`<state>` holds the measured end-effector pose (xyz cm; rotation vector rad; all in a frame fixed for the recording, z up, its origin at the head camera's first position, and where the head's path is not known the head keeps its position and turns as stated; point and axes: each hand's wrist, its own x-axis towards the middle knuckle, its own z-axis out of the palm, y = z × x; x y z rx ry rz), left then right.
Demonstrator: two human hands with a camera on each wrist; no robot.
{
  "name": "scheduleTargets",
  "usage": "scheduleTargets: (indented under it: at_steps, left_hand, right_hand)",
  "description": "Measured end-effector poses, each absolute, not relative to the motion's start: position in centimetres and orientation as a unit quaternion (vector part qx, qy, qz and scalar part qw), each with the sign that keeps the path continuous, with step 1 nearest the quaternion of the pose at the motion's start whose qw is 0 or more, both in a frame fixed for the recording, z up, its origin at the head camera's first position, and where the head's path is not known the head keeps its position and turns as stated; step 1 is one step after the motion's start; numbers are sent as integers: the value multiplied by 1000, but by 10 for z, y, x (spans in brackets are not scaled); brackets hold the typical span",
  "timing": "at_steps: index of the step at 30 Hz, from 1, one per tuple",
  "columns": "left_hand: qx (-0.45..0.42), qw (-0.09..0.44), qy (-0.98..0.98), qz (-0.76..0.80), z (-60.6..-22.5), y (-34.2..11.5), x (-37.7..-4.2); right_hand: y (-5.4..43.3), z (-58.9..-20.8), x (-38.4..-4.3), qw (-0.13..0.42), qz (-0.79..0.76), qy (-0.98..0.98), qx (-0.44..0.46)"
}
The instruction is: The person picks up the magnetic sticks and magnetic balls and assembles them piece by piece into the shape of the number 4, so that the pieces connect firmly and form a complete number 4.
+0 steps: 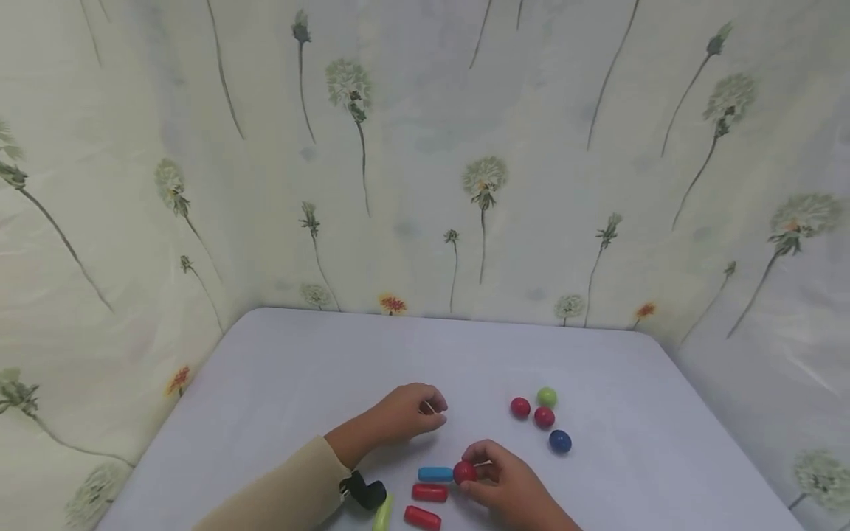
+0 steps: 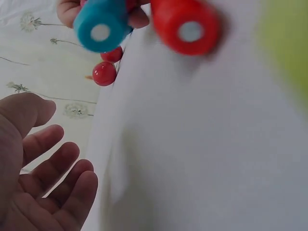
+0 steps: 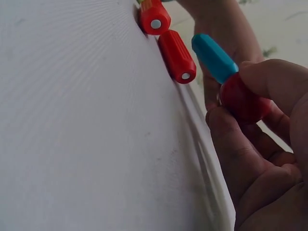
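Observation:
My right hand (image 1: 508,483) pinches a dark red ball (image 3: 244,100) between thumb and fingers. The ball sits against one end of a short blue faceted rod (image 1: 434,474), in line with it. My left hand (image 1: 410,413) is above the table just beyond the blue rod, its fingers loosely bent and holding nothing. In the left wrist view, this same hand (image 2: 45,168) is apart from the rods, and the blue rod's near end shows a pale round disc. Below the blue rod in the head view lie two red rods, one nearer (image 1: 422,518) and one farther (image 1: 429,493).
A lime green rod (image 1: 383,512) lies beside the left sleeve, near a black wrist device (image 1: 367,493). To the right on the white table (image 1: 631,413) are two red balls (image 1: 521,408), a green ball (image 1: 547,397) and a dark blue ball (image 1: 561,442). Dandelion-patterned cloth (image 1: 412,147) surrounds the table.

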<state>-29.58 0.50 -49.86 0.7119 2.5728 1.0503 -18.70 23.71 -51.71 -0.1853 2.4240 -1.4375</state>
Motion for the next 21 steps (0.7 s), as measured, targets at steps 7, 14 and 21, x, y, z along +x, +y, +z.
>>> scheduleTargets:
  at_steps: [7, 14, 21]
  left_hand:
    - [272, 142, 884, 353, -492, 37, -313]
    - [310, 158, 869, 351, -489, 69, -324]
    - [346, 162, 866, 322, -488, 99, -320]
  right_hand:
    - [245, -514, -183, 164, -500, 848, -59]
    - [253, -512, -177, 169, -501, 847, -55]
    - [258, -515, -170, 180, -519, 834, -52]
